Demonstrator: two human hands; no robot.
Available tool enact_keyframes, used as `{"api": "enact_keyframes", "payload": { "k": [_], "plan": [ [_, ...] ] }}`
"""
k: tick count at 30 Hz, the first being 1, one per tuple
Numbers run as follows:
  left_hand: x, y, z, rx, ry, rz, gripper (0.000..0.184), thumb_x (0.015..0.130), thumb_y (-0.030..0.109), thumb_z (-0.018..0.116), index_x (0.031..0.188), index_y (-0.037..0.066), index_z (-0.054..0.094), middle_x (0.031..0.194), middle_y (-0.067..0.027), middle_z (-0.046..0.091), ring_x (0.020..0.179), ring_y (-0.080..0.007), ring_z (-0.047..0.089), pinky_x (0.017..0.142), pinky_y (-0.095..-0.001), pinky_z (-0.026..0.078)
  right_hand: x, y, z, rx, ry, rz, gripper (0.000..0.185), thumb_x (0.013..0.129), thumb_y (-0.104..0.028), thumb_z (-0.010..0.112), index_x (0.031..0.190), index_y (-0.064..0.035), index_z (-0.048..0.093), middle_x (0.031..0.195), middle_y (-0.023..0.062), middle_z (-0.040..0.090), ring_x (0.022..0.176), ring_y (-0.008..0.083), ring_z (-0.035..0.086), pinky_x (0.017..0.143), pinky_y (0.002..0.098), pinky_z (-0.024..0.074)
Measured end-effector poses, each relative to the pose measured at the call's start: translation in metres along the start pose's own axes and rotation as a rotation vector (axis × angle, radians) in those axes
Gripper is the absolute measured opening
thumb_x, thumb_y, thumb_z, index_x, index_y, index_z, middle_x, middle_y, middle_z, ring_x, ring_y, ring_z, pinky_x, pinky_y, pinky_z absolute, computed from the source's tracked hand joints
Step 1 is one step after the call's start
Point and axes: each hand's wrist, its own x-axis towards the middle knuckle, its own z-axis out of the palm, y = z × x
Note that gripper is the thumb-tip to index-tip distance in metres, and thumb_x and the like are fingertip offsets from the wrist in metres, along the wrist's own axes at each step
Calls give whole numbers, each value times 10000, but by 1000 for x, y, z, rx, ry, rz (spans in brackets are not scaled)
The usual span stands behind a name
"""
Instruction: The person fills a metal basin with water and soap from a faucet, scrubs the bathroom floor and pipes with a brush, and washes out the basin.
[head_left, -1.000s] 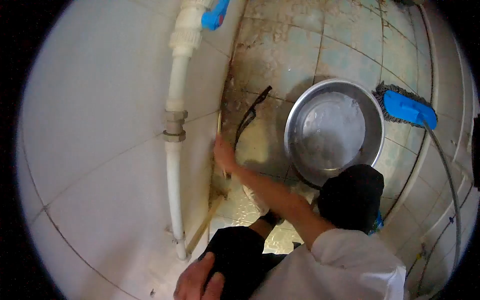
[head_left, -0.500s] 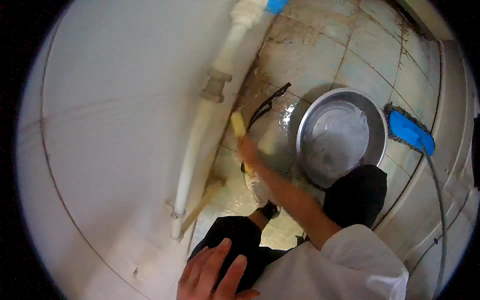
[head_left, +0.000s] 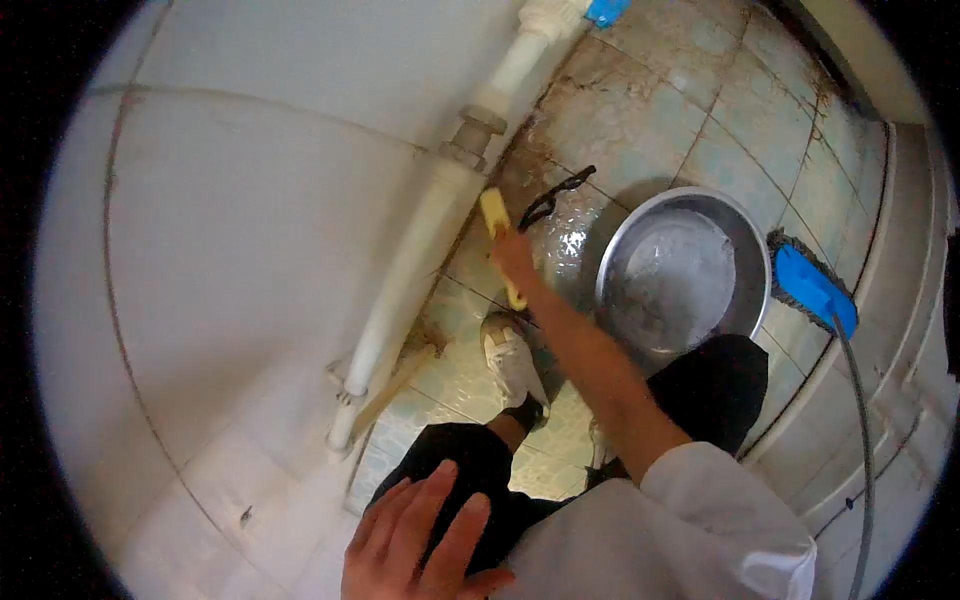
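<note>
My right hand (head_left: 514, 257) reaches down to the tiled floor and is closed around a long yellow brush (head_left: 494, 212). The brush sticks out on both sides of the fist; its bristles are hidden. It lies close to the base of the wall, beside a black strap-like loop (head_left: 552, 198) on the wet tiles. My left hand (head_left: 415, 535) rests on my left knee, fingers spread, with nothing in it. To the right of my right hand stands a round metal basin (head_left: 610, 250) with cloudy water (head_left: 680, 275) inside.
A white pipe (head_left: 400, 290) runs along the wall on the left. A blue mop head (head_left: 805, 275) with a grey handle leans at the right ledge. My shoe (head_left: 513, 365) stands below my right hand. Brown dirt (head_left: 600, 95) marks the floor farther off.
My right hand and the brush have moved farther from my shoe along the wall's base. The view has shifted slightly. My left hand stays on the knee.
</note>
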Motion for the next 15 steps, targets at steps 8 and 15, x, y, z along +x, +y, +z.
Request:
{"api": "enact_keyframes", "payload": {
  "k": [8, 15],
  "plan": [
    [-10, 10, -1, -31, -28, 36, 475, 836, 334, 499, 1137, -33, 490, 1183, -247, 464, 977, -400, 514, 835, -450, 426, -86, -49, -49, -146, -89, -200, 251, 824, -243, 482, 873, -15, 576, 749, 157, 591, 667, 285, 595, 549, 397, 478],
    [-20, 14, 2, 22, 0, -29, 490, 847, 389, 478, 1117, -19, 503, 1173, -239, 473, 969, -394, 520, 812, -454, 445, 37, -60, -199, -704, -178, -615, 195, 700, -182, 604, 873, -92, 607, 859, 117, 607, 815, 285, 595, 666, 407, 489]
  ]
}}
